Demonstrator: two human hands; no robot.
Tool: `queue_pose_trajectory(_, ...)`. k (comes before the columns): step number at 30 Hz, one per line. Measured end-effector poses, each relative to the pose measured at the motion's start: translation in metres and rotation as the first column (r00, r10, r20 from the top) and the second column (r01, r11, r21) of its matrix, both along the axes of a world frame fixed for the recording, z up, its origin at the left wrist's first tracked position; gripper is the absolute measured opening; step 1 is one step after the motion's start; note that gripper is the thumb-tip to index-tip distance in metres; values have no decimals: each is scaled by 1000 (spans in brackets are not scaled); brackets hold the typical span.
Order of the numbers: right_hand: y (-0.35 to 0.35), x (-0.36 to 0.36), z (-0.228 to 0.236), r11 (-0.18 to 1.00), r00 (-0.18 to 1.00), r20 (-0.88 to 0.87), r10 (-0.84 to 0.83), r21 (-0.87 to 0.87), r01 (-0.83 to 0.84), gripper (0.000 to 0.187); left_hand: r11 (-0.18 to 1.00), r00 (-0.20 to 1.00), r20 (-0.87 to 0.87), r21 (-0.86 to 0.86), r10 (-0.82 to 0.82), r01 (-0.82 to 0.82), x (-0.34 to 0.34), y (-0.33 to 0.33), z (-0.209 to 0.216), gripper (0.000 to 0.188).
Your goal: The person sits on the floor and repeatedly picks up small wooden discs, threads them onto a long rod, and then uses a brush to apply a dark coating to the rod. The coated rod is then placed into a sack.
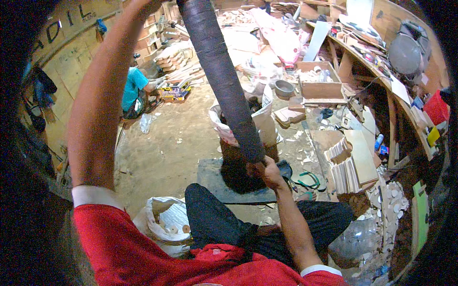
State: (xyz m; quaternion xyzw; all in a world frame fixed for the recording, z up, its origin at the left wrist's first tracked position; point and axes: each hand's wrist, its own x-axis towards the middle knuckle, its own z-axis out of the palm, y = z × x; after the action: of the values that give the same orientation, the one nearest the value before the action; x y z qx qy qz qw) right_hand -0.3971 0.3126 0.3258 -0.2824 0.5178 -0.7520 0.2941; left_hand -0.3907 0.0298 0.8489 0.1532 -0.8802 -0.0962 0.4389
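Note:
A long dark cylinder (220, 71), its surface looking wrapped, slants from the top edge down to the middle of the view. My right hand (271, 172) is closed round its lower end. My left arm is raised, and my left hand (151, 4) is beside the cylinder's upper part; the top edge cuts off its fingers. Below the cylinder, a dark, rough-edged mass (241, 177) lies on a flat grey board (208, 174) in front of my crossed legs. I cannot make out what the mass is. Just behind stands an open white sack (265, 125) with dark contents.
Another white sack (151, 209) holding small pieces stands by my left knee. To the right are stacked wooden pieces (344, 164), a green sandal (310, 181) and a wooden box (323, 93). A person in a teal shirt (133, 90) sits at the far left. A cluttered bench (377, 71) lines the right wall.

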Motion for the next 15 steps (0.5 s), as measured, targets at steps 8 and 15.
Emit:
queue_pose_trajectory(8,256,-44,33,600,604,39,-796,175,780,30,902,959,194,418,-205,108,-132,-51,-211,53)
queue_pose_trajectory(15,468,-58,311,181,65,-713,-699,-88,979,32,396,764,-149,784,-628,478,-203,167,-418,22)
